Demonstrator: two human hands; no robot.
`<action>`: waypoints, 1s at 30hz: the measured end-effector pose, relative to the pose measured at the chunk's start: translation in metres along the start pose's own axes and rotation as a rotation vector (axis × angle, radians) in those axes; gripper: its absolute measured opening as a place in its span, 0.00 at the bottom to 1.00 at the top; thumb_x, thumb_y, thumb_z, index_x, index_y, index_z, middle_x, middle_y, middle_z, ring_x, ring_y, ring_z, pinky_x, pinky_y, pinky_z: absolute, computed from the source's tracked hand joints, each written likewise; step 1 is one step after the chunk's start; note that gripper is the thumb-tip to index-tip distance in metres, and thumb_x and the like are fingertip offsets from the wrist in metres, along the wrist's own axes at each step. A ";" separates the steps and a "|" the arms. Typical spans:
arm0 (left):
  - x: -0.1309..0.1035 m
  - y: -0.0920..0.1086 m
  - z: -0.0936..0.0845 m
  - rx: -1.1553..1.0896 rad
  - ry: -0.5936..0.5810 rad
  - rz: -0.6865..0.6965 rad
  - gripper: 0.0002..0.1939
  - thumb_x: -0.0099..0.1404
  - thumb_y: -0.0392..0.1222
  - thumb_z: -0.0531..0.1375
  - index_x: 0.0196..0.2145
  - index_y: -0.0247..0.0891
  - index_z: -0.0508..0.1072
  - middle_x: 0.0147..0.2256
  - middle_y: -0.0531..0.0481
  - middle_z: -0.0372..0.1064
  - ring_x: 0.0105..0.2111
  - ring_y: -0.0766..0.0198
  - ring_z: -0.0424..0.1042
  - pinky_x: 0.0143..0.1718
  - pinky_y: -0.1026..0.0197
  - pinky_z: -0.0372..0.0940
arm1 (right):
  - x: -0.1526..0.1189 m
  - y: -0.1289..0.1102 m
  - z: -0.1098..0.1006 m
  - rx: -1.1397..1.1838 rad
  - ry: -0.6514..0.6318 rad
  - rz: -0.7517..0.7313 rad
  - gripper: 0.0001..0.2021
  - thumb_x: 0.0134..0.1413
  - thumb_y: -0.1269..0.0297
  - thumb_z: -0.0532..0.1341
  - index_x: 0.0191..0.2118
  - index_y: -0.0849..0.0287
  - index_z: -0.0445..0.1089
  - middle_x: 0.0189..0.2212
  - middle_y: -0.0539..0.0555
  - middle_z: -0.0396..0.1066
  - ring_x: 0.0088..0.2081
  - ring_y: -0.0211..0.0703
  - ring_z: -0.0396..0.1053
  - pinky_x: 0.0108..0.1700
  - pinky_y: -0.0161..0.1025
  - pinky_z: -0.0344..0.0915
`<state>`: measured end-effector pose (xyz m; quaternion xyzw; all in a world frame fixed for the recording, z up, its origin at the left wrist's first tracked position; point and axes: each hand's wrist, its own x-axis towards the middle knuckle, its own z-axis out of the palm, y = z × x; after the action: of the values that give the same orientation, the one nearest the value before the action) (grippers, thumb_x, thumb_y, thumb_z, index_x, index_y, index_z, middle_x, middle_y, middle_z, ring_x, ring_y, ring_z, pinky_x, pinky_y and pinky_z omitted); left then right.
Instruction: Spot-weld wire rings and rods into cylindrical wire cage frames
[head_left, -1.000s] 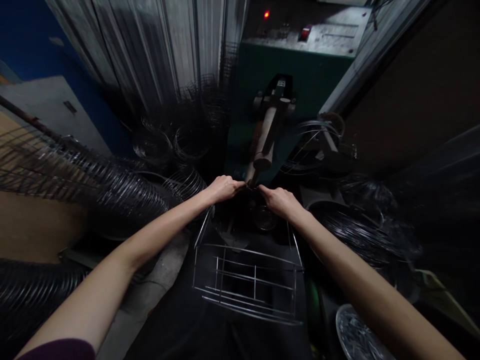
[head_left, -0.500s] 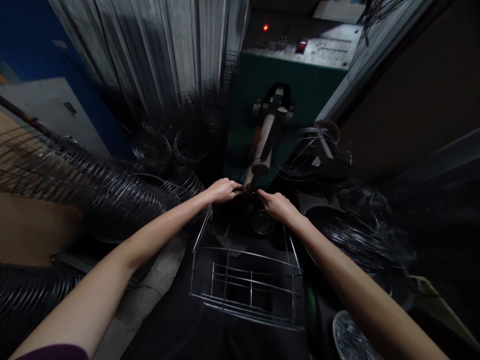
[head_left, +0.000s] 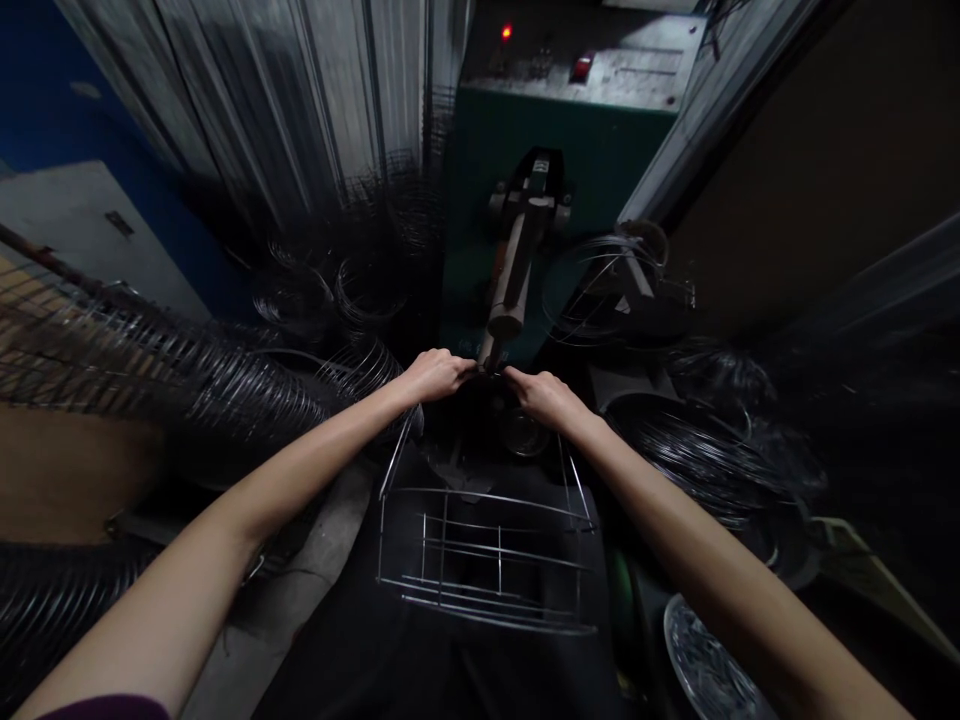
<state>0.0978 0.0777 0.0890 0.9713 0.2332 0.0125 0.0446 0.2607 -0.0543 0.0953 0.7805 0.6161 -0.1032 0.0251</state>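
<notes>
A wire rack [head_left: 500,560] of thin shiny metal rods lies over my lap, its sides reaching forward to my hands. My left hand [head_left: 441,374] is closed with fingers pinched on the rack's far end, left of a machine's electrode tip [head_left: 489,352]. On the other side of the tip, my right hand [head_left: 547,398] grips the same far end, index finger pointing inward. The exact grip is dark and partly hidden by my fingers. Above the hands, a thick cylindrical arm [head_left: 517,265] slopes down from the green machine [head_left: 600,170].
Stacked wire grids [head_left: 210,350] stand at left, with wire rings [head_left: 292,295] behind. At right lie a coil of wire [head_left: 697,450] and a bowl of small metal pieces [head_left: 709,660]. A red light [head_left: 507,32] glows on the machine's panel.
The whole view has shifted slightly, so the machine and rack appear further left and up. Both hands keep their grip and sit a little closer to the electrode tip.
</notes>
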 end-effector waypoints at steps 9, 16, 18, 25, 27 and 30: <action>0.001 -0.002 0.004 -0.004 0.018 -0.003 0.19 0.68 0.49 0.48 0.47 0.43 0.73 0.35 0.43 0.75 0.33 0.56 0.73 0.30 0.63 0.59 | 0.002 0.002 0.002 0.001 0.023 0.013 0.20 0.64 0.57 0.42 0.54 0.52 0.62 0.38 0.60 0.72 0.37 0.50 0.71 0.32 0.37 0.59; 0.003 -0.009 0.010 -0.056 0.057 0.021 0.19 0.68 0.50 0.48 0.45 0.42 0.74 0.33 0.45 0.75 0.30 0.60 0.72 0.29 0.65 0.57 | 0.002 -0.002 -0.002 -0.007 0.005 0.032 0.20 0.65 0.56 0.41 0.51 0.56 0.64 0.41 0.62 0.71 0.39 0.50 0.71 0.34 0.38 0.60; 0.004 -0.011 0.010 -0.066 0.050 0.037 0.19 0.68 0.50 0.48 0.43 0.40 0.74 0.32 0.45 0.75 0.29 0.61 0.72 0.28 0.65 0.56 | 0.003 -0.003 -0.002 0.011 0.005 0.034 0.21 0.65 0.56 0.41 0.51 0.56 0.64 0.41 0.63 0.71 0.40 0.51 0.71 0.35 0.38 0.60; 0.008 -0.011 0.008 -0.053 0.025 0.065 0.21 0.69 0.51 0.48 0.38 0.36 0.74 0.29 0.43 0.74 0.28 0.60 0.72 0.28 0.64 0.54 | -0.003 0.009 0.000 0.163 0.014 -0.005 0.21 0.66 0.53 0.41 0.46 0.58 0.66 0.40 0.59 0.73 0.39 0.45 0.71 0.37 0.35 0.58; 0.008 -0.012 0.010 -0.065 0.029 0.075 0.20 0.69 0.51 0.47 0.39 0.36 0.74 0.30 0.43 0.74 0.29 0.60 0.72 0.28 0.64 0.53 | -0.009 0.013 0.001 0.191 0.003 -0.015 0.19 0.66 0.57 0.42 0.43 0.59 0.67 0.38 0.57 0.73 0.39 0.43 0.71 0.38 0.33 0.57; 0.007 -0.014 0.012 -0.094 0.048 0.076 0.19 0.69 0.50 0.48 0.40 0.36 0.74 0.30 0.43 0.75 0.29 0.61 0.72 0.29 0.64 0.54 | -0.014 0.014 0.003 0.173 0.013 0.004 0.18 0.67 0.61 0.42 0.41 0.59 0.67 0.39 0.57 0.74 0.39 0.42 0.71 0.38 0.33 0.55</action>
<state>0.0979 0.0922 0.0756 0.9757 0.1964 0.0487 0.0842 0.2707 -0.0714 0.0940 0.7816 0.6034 -0.1509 -0.0463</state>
